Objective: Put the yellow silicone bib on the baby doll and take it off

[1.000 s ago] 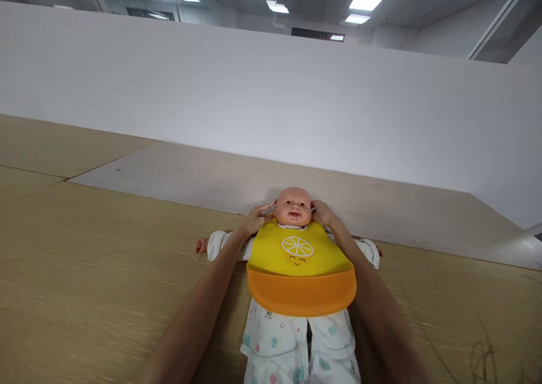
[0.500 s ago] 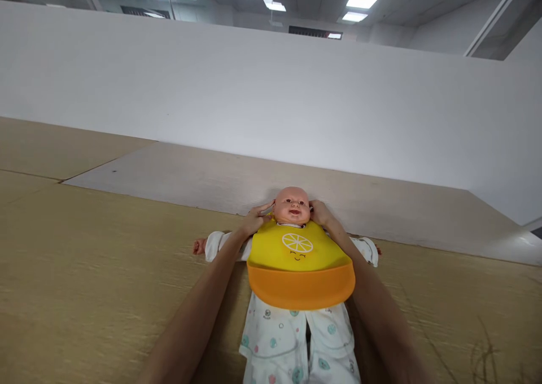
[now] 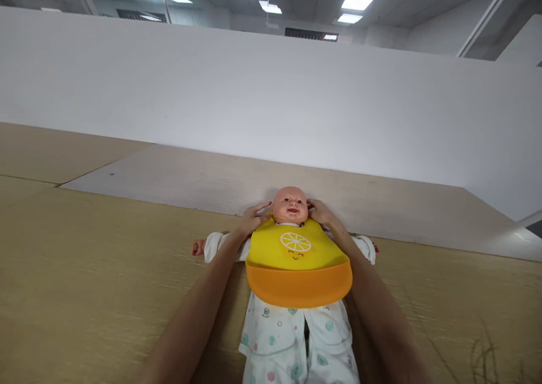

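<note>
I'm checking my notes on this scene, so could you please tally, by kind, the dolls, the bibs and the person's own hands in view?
Doll: 1
Bib: 1
Person's own hands, left hand and right hand: 2
Total: 4

Bright white ceiling lights (image 3: 358,2) glare above the top edge of the white wall (image 3: 271,90), which I see glowing softly and greying toward its sides. The tan surface (image 3: 105,271) sits dimmer, with brownish shadow pooled between the forearms (image 3: 188,327) and the doll's trousers (image 3: 275,339). A faint shine marks the grey strip (image 3: 423,214) at far right. The bib (image 3: 296,248) reads clearly; the nearest forearm skin is blurred, and the outer corners look stretched.
</note>
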### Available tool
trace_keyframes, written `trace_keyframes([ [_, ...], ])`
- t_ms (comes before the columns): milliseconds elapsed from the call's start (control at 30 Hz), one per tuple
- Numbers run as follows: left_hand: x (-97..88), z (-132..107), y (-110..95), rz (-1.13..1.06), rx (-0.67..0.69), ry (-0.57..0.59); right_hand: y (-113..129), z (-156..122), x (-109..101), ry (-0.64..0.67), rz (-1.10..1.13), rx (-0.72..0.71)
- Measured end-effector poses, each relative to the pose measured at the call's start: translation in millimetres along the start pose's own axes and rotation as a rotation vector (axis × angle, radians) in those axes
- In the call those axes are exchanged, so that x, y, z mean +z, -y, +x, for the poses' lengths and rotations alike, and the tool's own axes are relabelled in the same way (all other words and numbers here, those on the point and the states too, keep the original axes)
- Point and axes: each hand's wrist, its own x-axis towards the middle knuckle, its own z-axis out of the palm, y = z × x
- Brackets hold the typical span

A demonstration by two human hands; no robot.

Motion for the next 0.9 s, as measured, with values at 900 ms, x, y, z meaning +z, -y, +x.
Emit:
trace_keyframes([
  [900, 6.2, -123.9, -29.5, -0.259, -0.228, -0.215, 16.4, -190.2, -7.3, -0.013, 0.422, 0.002],
])
